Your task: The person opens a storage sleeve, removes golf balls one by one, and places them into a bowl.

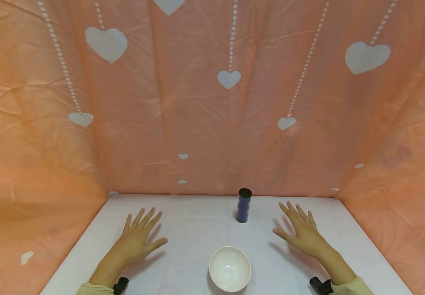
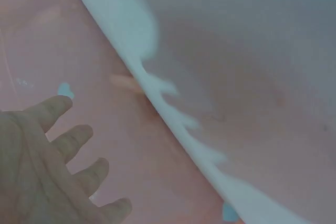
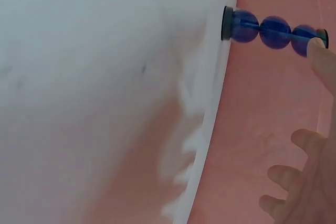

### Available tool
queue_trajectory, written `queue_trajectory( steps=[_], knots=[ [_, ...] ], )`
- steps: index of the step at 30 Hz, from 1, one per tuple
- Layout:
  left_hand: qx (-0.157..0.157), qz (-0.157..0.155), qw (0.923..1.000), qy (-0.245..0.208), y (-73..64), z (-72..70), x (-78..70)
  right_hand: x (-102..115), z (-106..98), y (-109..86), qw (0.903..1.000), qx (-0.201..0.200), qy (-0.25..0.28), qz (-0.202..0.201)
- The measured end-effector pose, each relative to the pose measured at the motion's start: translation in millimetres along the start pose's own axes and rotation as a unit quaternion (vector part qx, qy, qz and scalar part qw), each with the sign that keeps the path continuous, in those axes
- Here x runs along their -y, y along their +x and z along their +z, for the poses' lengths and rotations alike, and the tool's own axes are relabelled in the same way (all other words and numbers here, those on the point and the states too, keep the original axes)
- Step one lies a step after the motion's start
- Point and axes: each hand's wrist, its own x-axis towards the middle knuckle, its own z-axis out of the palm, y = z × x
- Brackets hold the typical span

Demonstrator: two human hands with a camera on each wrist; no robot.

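On the white table stands a white bowl (image 1: 230,269), near the front and between the two hands. Behind it, slightly right, an upright blue bottle-like cylinder (image 1: 243,207) has a black top, a black base and a bulging body; in the right wrist view this blue cylinder (image 3: 275,32) shows three round bulges. My left hand (image 1: 137,239) hovers over the table left of the bowl, fingers spread, holding nothing. My right hand (image 1: 302,233) is likewise spread above the table, right of the cylinder, and holds nothing. The thumb overlaps the cylinder's end in the right wrist view.
An orange sheet (image 1: 197,123) with white hearts hangs behind the table and along both sides. The white tabletop (image 1: 194,229) ends at the back against this sheet. Black straps with small devices sit on the left wrist (image 1: 121,285) and right wrist (image 1: 321,285).
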Motion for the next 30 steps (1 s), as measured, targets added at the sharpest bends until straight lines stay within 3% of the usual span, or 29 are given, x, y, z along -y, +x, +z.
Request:
queue_trajectory(
  steps=[14,30],
  knots=[
    [0.001,0.018,0.9996,-0.022,11.6,7.7,-13.6,9.5,18.3,19.6,0.9994,0.013,0.03,-0.012],
    [0.032,0.02,0.9979,-0.052,29.5,15.8,-26.7,18.1,39.5,38.0,0.998,0.032,0.05,-0.021]
  ],
)
